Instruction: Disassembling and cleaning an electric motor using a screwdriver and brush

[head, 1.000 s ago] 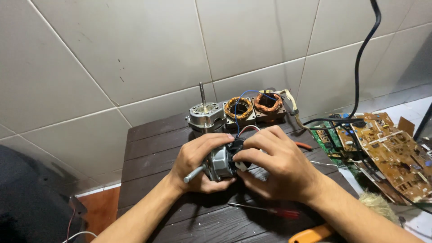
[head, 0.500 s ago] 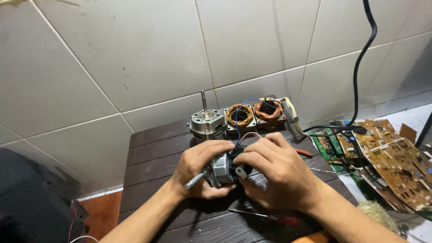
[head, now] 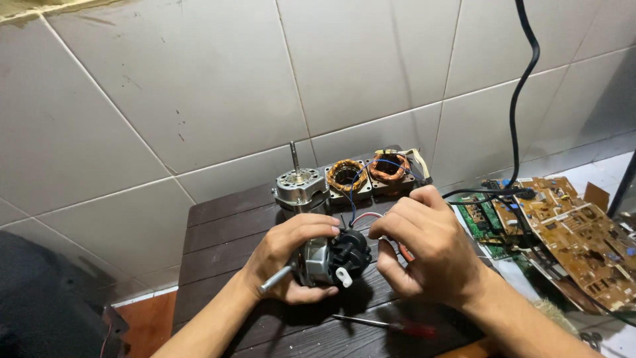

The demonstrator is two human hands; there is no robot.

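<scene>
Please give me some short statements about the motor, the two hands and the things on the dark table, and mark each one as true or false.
1. The left hand holds the small motor from below. True.
2. The motor's metal shaft points toward the wall. False: it points toward the person, lower left.
3. A red-handled screwdriver lies on the dark table, nearer the person than the motor. True.
4. The right hand grips the screwdriver. False: it is at the motor's black end, by the wires.
5. Two copper-wound stators stand near the wall. True.
</scene>
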